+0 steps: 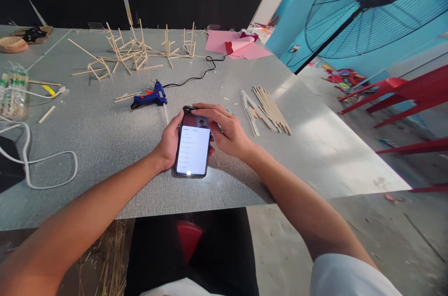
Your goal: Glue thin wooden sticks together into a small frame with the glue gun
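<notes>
A smartphone [193, 151] with a lit, mostly white screen is held over the front part of the grey table. My left hand [170, 141] grips its left edge, thumb near the top corner. My right hand [226, 129] is closed on its upper right side, with fingers over the top edge. Behind the phone lies a blue glue gun [150, 96] with a black cord. To the right of my right hand are several thin wooden sticks [273, 109] and clear glue sticks [249, 111].
Small stick frames [140, 51] stand along the back of the table [105, 137]. Pink paper [224, 44] lies at the back right. A white cable [52, 186] and bagged sticks [14, 90] are at the left. A large fan [371, 2] and red chairs [416, 93] stand right.
</notes>
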`<state>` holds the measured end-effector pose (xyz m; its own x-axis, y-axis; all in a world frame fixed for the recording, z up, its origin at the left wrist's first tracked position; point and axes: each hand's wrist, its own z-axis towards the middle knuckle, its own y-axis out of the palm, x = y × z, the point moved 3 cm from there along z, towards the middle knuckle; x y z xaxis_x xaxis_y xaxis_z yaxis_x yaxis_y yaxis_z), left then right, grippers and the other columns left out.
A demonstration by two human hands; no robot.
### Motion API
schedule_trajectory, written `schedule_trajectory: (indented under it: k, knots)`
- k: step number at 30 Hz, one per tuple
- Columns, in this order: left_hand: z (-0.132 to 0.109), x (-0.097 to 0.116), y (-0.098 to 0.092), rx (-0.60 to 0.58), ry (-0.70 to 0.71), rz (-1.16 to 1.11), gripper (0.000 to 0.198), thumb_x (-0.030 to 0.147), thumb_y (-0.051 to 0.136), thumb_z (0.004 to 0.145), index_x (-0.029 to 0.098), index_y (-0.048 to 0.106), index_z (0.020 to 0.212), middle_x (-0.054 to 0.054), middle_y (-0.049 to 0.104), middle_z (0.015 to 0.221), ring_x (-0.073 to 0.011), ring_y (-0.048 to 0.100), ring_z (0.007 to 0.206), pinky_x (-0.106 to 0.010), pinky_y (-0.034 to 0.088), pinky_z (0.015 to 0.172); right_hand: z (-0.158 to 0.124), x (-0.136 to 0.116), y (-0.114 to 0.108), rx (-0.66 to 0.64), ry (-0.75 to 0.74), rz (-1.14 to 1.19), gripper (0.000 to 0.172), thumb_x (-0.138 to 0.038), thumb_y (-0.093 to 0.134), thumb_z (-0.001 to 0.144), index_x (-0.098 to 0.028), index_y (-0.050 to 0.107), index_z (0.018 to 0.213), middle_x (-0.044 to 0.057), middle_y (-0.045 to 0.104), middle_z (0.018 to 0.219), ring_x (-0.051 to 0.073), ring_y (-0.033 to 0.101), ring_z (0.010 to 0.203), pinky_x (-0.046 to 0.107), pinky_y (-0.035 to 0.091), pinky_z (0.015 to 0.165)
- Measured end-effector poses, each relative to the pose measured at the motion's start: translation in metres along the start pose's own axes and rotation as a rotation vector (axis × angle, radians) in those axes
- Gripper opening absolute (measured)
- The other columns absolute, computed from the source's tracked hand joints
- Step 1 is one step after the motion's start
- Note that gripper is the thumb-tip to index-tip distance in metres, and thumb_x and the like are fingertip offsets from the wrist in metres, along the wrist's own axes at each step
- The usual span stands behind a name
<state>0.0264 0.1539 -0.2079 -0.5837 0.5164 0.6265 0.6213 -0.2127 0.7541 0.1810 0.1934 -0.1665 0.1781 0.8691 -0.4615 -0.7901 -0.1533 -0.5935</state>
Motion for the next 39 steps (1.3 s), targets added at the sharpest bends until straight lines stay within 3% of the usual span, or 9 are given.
schedule_trajectory:
  k: [3,7,11,14,23,30,35,39]
  knots:
    - [0.0015,0.0004,0.0001,0.026,0.021,0.007,0.071,0.075,0.045,0.094,0.016,0.074,0.121,-0.015,0.078,0.095,-0.0352,0.077,0.094,-0.047,0.062,0.083,-0.0011,-0.0026,0.0009,-0.041,-0.017,-0.014,0.040,-0.026,0.048,0.105,-0.025,0.057,0.145,0.015,0.060,0.148,0.027,0.056,0.141,0.055,0.048,0.116]
    - [0.0031,0.0029,0.0010,0.061,0.100,0.010,0.064,0.070,0.046,0.097,0.017,0.074,0.121,-0.013,0.078,0.093,-0.0340,0.077,0.093,-0.046,0.062,0.084,-0.0024,-0.0050,0.0048,-0.171,-0.020,-0.082,0.080,-0.052,0.080,0.087,-0.026,0.046,0.155,0.018,0.046,0.159,0.037,0.045,0.147,0.062,0.042,0.120]
    - [0.0013,0.0025,0.0032,0.058,0.037,-0.002,0.067,0.072,0.044,0.096,0.018,0.075,0.120,-0.013,0.079,0.093,-0.0344,0.077,0.093,-0.046,0.062,0.083,-0.0004,-0.0041,0.0023,-0.081,-0.028,-0.052,0.047,-0.027,0.054,0.104,-0.028,0.050,0.151,0.015,0.056,0.151,0.029,0.053,0.143,0.057,0.046,0.119]
    - [0.0000,0.0022,0.0032,0.057,0.011,0.003,0.069,0.074,0.042,0.096,0.018,0.075,0.121,-0.014,0.079,0.093,-0.0347,0.077,0.091,-0.047,0.062,0.082,0.0012,-0.0026,0.0015,-0.041,-0.024,-0.036,0.045,-0.016,0.040,0.106,-0.027,0.054,0.148,0.014,0.061,0.145,0.026,0.056,0.141,0.054,0.049,0.117]
    - [0.0010,0.0011,0.0021,0.047,0.025,0.006,0.070,0.075,0.045,0.095,0.018,0.075,0.120,-0.014,0.079,0.094,-0.0347,0.077,0.092,-0.047,0.062,0.082,-0.0005,-0.0038,0.0030,-0.048,-0.018,-0.067,0.039,-0.028,0.046,0.108,-0.026,0.055,0.146,0.015,0.059,0.148,0.028,0.055,0.141,0.056,0.047,0.117]
    - [0.0009,0.0033,0.0060,0.063,0.052,-0.001,0.066,0.071,0.044,0.097,0.018,0.075,0.120,-0.013,0.078,0.095,-0.0339,0.077,0.094,-0.046,0.062,0.083,-0.0009,-0.0039,0.0026,-0.099,-0.021,-0.092,0.054,-0.044,0.062,0.101,-0.026,0.050,0.150,0.017,0.054,0.151,0.033,0.053,0.142,0.059,0.047,0.117]
    - [0.0014,0.0028,0.0048,0.064,0.058,0.003,0.065,0.071,0.045,0.097,0.018,0.075,0.121,-0.013,0.078,0.096,-0.0340,0.077,0.094,-0.046,0.062,0.083,-0.0014,-0.0023,0.0035,-0.094,-0.036,-0.100,0.056,-0.044,0.065,0.099,-0.027,0.050,0.150,0.017,0.053,0.151,0.033,0.053,0.141,0.059,0.047,0.116]
    - [0.0002,0.0024,0.0050,0.060,0.030,-0.007,0.068,0.072,0.044,0.096,0.018,0.074,0.122,-0.014,0.079,0.095,-0.0346,0.077,0.093,-0.047,0.062,0.082,-0.0011,-0.0019,0.0041,-0.053,-0.033,-0.086,0.041,-0.028,0.050,0.105,-0.028,0.053,0.147,0.015,0.057,0.148,0.030,0.055,0.140,0.058,0.048,0.115]
